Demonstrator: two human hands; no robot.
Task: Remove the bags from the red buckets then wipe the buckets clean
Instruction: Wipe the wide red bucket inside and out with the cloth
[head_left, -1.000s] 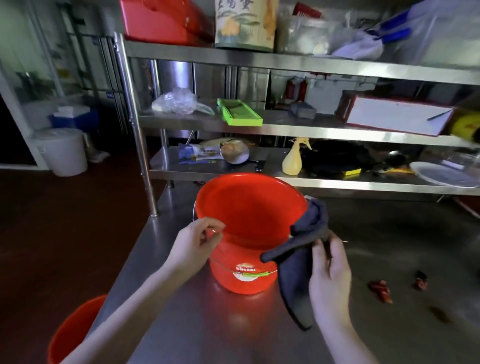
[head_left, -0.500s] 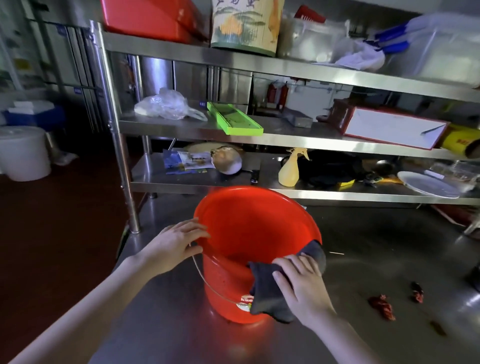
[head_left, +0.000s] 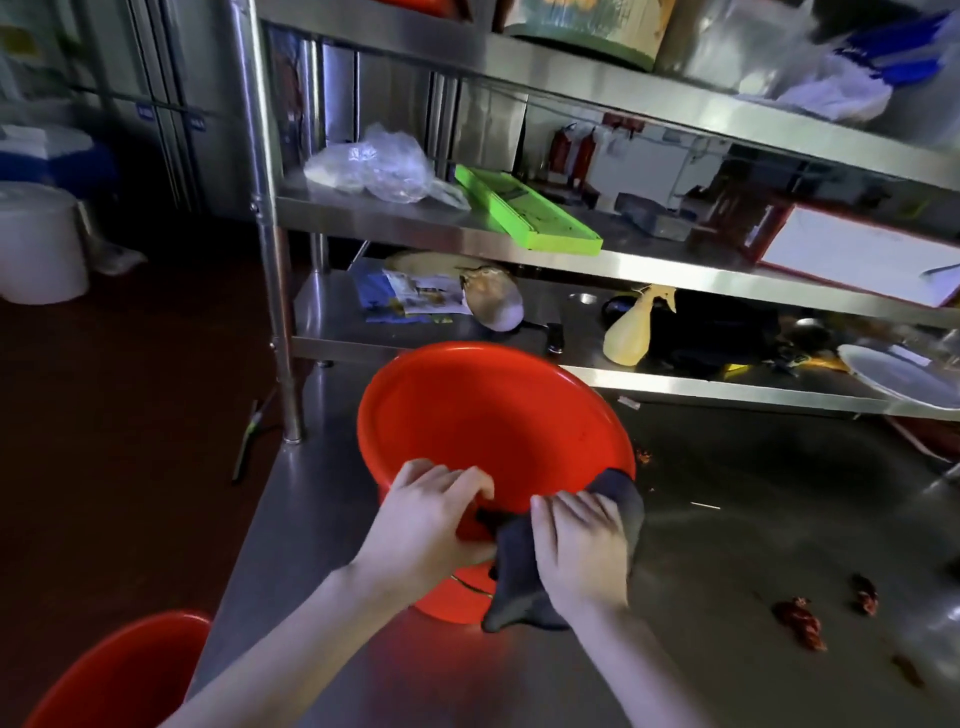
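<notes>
A red bucket (head_left: 488, 421) stands on the steel table (head_left: 727, 545), tilted a little away from me, with no bag inside it. My left hand (head_left: 426, 525) grips its near rim, fingers curled over the edge. My right hand (head_left: 582, 545) presses a dark grey cloth (head_left: 519, 587) against the near rim and outer wall; the cloth drapes over the rim and hangs down the outside. A second red bucket (head_left: 119, 670) sits low at the bottom left, beside the table, only partly in view.
A steel shelf rack (head_left: 519, 234) rises behind the bucket, holding a clear plastic bag (head_left: 374, 166), a green tray (head_left: 524, 213), a yellow spray bottle (head_left: 634, 332) and a white plate (head_left: 898, 374). Dried red chillies (head_left: 800, 623) lie on the table at right. A white bin (head_left: 36, 244) stands on the floor at left.
My left hand slid along the rim to the near side beside my right hand. My right hand and the cloth shifted left along the rim. The camera moved closer to the bucket.
</notes>
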